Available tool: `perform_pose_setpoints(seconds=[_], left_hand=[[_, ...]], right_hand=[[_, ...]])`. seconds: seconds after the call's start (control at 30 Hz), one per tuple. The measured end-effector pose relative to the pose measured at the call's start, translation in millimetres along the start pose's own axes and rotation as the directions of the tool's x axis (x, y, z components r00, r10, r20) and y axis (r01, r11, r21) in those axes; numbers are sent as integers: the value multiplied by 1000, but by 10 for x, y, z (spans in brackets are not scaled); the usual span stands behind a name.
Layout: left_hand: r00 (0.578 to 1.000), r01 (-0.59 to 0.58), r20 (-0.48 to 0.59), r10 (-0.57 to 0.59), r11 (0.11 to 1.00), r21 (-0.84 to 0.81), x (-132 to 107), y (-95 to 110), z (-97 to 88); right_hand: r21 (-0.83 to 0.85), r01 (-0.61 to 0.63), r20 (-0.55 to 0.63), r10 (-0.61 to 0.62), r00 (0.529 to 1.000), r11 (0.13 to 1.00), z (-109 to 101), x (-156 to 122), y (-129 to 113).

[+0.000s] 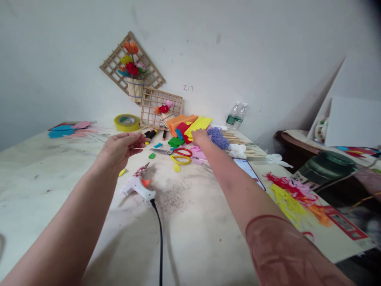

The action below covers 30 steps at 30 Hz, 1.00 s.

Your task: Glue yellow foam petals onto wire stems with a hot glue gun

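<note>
My left hand (123, 147) is raised over the table, fingertips pinched together; whatever lies between them is too small to make out. Just past those fingertips is a black marker (152, 134). My right hand (200, 136) reaches into the pile of coloured sheets, its fingers bent on a folded yellow sheet (203, 124). Around it are orange (180, 124), red and green sheets and a bundle of purple yarn (218, 138). Scissors (182, 156) with red and yellow handles lie nearer me. Below my left hand rests a white glue gun (138, 187) with its black cord.
Two wooden lattices (149, 71) (178, 99) with flowers lean on the wall. Yellow tape (127, 123) lies at the back left, blue pieces (61, 131) beyond it. On the right are bottles (237, 115), sticks (238, 141), a phone (249, 172) and coloured strips (287, 200).
</note>
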<state>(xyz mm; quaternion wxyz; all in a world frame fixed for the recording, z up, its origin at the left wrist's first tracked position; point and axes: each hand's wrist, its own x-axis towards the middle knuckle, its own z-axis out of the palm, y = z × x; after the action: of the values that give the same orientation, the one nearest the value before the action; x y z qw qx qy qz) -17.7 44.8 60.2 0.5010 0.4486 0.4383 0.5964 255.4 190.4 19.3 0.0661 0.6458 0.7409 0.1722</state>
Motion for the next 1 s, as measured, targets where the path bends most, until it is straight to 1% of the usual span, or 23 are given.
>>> perform_pose_setpoints(seconds=[0.07,0.13,0.23,0.33,0.4,0.5,0.57,0.6,0.63,0.7,0.73,0.77,0.83,0.93,1.0], left_hand=[[1000,-4,-1,4,1000,2,-3,0,0],[1000,-9,-5,9,1000,5,-4,3,1],[1000,-17,-16,17,1000,5,-6,11,5],[1000,-20,-21,20,1000,-1,-5,17,5],[1000,-18,-10,18,1000,-5,0,16,-2],[1000,-8,10,8,1000,-13,9,13,-19],[1000,1,16,-1,1000,-20,14,13,-27],[1000,4,15,-4,1000,-23,16,12,-30],[1000,6,14,-6,1000,-24,19,11,-31],[1000,5,9,-5,1000,-24,26,8,-33],[1000,5,8,-5,1000,-23,30,4,-35],[1000,6,7,-6,1000,-21,36,-1,-37],[1000,9,9,-9,1000,-16,48,-14,-42],[1000,11,11,-11,1000,-8,62,-36,-47],[1000,10,15,-10,1000,-1,64,-47,-45]], right_hand=[[13,32,42,-32,999,999,-50,15,-28],[18,76,60,-77,995,997,-97,25,-28],[28,127,58,-129,990,991,-146,22,20],[48,119,41,-121,992,992,-163,15,79],[67,69,42,-72,997,995,-161,27,98],[95,-47,41,43,998,994,-149,69,110],[136,-168,-15,172,985,976,-132,98,131],[192,-248,-45,261,964,950,-121,109,148],[271,-331,-51,356,933,904,-107,117,168],[428,-461,14,504,864,778,-77,127,216],[474,-499,66,536,842,725,-62,129,241],[491,-519,112,541,834,699,-47,131,266],[487,-534,148,538,830,691,-23,140,309],[464,-529,163,519,839,710,-10,183,349],[442,-511,166,492,854,737,-25,236,346]])
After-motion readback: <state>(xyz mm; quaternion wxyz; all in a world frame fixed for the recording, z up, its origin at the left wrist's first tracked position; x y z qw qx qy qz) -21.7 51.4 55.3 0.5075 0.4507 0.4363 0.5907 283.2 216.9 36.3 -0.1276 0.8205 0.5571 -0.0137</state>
